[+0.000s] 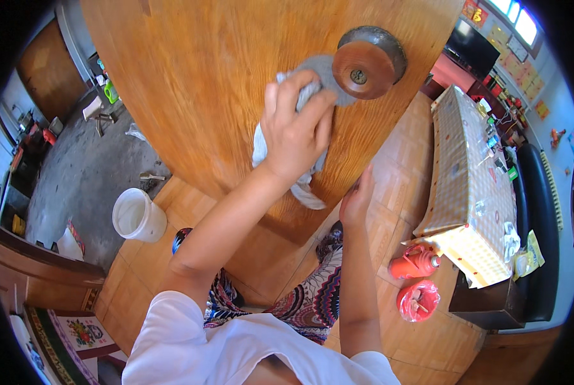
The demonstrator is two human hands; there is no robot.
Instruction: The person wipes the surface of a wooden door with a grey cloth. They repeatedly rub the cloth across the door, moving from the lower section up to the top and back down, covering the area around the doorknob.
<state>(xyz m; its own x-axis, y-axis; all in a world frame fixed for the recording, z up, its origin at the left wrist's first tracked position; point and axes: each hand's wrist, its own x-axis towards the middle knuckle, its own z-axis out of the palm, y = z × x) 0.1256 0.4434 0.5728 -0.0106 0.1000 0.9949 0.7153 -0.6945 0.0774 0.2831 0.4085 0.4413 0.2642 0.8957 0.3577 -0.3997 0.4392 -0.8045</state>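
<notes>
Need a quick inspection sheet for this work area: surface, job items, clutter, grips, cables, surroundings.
Surface: brown wooden door, grain visible, round knob near its edge.
Job items: grey cloth, bunched against the door beside the knob, one end hanging lower.
Clutter: white bucket on the tiled floor at left; red thermos and red-lined bin at right.
Grips: left grip holds the cloth; right grip beside the door's edge, contact unclear.
Cables: too small to tell among items on the covered table.
Surroundings: dark sofa right, grey floor left.
</notes>
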